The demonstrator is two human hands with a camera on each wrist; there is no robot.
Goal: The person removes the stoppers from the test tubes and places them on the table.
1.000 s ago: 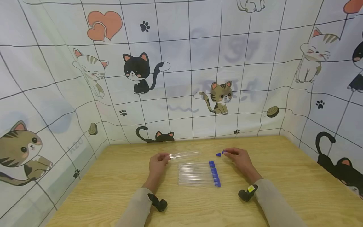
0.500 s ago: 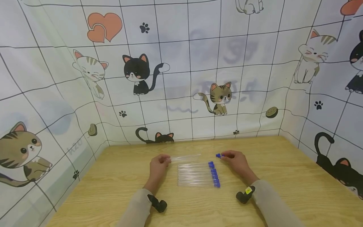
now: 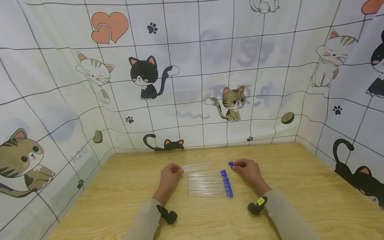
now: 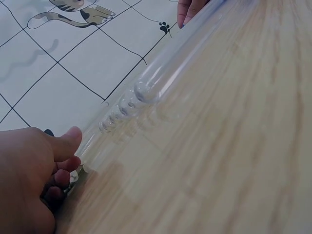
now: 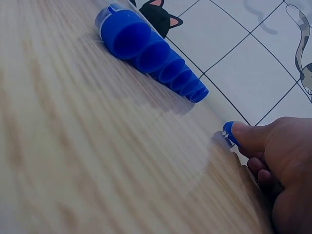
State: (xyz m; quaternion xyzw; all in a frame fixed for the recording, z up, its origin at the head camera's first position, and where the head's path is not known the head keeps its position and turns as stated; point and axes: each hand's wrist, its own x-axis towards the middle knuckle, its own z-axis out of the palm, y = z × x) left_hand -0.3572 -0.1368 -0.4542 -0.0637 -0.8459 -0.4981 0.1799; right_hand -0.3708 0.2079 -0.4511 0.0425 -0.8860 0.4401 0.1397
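Observation:
In the head view, my left hand (image 3: 170, 176) pinches the left end of clear test tubes (image 3: 198, 165) lying behind a row of others. My right hand (image 3: 248, 170) has its thumb and fingertips on a small blue cap (image 3: 231, 163), to the right of those tubes' far ends. The right wrist view shows the thumb against a blue cap (image 5: 230, 132) on the table. Between the hands lies the row of test tubes (image 3: 206, 185), side by side, with blue caps (image 3: 227, 184) at their right ends. In the left wrist view the row's rounded ends (image 4: 130, 103) point towards me.
The wooden table (image 3: 126, 200) ends at a cloth backdrop (image 3: 192, 83) printed with cats and grid lines, behind and on both sides. A black wrist camera (image 3: 168, 215) sits on the left sleeve, another wrist camera (image 3: 256, 207) on the right.
My right hand has moved slightly left and nearer, bringing its cap beside the other blue cap. My left hand has shifted slightly right and nearer along with the tube ends. The capped row stays put.

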